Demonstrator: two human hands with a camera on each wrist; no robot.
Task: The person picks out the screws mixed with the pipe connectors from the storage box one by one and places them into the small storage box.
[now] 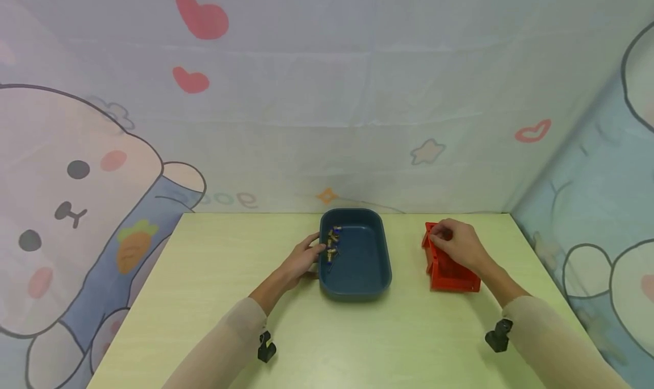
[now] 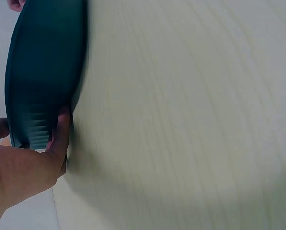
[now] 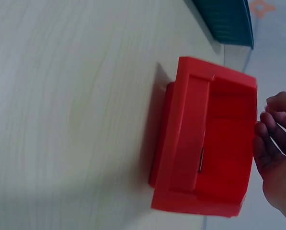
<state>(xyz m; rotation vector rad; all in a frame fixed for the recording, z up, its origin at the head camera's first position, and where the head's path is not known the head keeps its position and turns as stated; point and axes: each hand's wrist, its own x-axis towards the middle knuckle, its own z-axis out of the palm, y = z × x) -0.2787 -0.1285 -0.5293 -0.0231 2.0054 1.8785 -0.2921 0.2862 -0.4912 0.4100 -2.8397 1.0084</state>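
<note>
Red bin (image 1: 451,271) partly behind the right hand (image 1: 458,245), contents indistinct

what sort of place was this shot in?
Probably a staged indoor recording booth: a pale wood-grain table stands against a creased cartoon-print cloth backdrop, and a black wrist-worn camera shows by the left sleeve.

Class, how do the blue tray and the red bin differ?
The blue tray has rounded corners; the red bin looks more angular. The tray looks larger than the bin. The left hand grips the tray, while the right hand is close to the bin. Both are open-topped containers.
</note>
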